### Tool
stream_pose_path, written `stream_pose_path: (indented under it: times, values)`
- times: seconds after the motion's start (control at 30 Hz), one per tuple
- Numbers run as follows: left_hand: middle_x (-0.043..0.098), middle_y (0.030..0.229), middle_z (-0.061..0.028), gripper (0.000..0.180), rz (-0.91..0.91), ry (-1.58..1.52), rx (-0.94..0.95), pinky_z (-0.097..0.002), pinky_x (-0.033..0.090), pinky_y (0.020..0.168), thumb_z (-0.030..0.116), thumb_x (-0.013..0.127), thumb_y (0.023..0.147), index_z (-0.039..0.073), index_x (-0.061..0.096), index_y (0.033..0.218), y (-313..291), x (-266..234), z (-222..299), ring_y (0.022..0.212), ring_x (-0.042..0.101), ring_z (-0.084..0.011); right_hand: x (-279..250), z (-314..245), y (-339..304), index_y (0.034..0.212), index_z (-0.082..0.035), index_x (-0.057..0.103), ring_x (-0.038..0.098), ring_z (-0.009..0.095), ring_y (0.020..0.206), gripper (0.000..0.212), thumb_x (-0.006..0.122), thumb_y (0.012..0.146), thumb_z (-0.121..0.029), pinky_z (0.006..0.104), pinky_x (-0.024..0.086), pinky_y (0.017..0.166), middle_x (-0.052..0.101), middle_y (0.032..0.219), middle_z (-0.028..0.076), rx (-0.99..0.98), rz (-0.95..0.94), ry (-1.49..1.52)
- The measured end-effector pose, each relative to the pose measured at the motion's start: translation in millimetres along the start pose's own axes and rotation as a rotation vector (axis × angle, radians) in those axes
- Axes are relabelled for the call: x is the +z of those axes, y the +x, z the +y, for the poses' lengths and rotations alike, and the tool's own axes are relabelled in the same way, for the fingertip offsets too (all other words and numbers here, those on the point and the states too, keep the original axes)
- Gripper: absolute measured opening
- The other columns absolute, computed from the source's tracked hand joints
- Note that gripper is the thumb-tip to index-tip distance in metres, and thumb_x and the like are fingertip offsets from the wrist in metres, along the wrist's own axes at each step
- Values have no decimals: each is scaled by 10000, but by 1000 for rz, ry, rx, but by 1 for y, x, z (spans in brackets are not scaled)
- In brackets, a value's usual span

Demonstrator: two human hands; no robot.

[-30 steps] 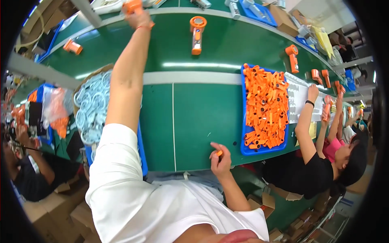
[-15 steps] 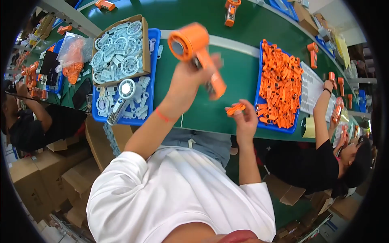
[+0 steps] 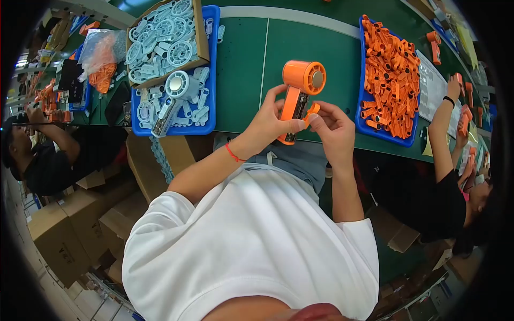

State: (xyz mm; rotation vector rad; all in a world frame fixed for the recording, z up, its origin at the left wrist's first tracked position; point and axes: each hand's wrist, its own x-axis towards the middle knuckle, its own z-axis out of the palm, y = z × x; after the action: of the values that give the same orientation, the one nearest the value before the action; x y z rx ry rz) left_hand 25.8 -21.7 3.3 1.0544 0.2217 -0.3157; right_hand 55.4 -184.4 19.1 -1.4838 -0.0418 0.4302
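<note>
Orange fan (image 3: pixel 292 102) is held between two filled blue trays (image 3: pixel 385 136).

Head toward twelve o'clock, the orange fan (image 3: pixel 292 101) shows its handle's innards. A small orange piece (image 3: pixel 312 111) sits at its four o'clock

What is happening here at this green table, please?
A person in a white T-shirt holds an orange plastic handheld device with a round head in the left hand; its handle is open, showing inner parts. The right hand pinches a small orange plastic piece close beside that handle; whether they touch is unclear. To the right is a blue plastic tray of small orange plastic parts; to the left, a second blue plastic tray holds a brown cardboard box of pale-blue plastic parts.
</note>
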Motion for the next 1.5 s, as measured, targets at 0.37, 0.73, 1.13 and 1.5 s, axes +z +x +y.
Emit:
stream_pose_path:
  times: [0.37,0.73,1.13,1.5]
  values:
    - [493,1112,-98,671,19,297,77,-278,458,819,132,690,777,-15,279,1285,-5,-13,-12,962,535,-140,22,3,-2,1018,64,618,580,86,689,260,654,816,-95,217,485,579,649,818,77,-95,154,-371]
    - [557,1013,-233,662,227,821,325,-383,476,783,194,681,725,-36,320,1231,-7,1,-9,931,589,-350,24,-11,5,906,62,617,617,115,660,226,681,775,-110,231,486,592,657,749,90,51,165,-284]
    - [566,937,-195,557,-21,581,69,-338,465,743,228,606,756,-69,386,1173,-10,2,10,811,582,-253,8,12,18,1277,25,384,527,225,1099,828,707,716,-490,354,443,913,510,1220,134,63,-213,252]
    - [574,757,-75,499,27,601,163,-245,457,500,229,647,773,-35,446,1145,-5,-1,3,542,546,-114,18,31,14,1275,31,387,546,242,1082,731,685,773,-410,343,478,885,488,1258,173,57,-58,279]
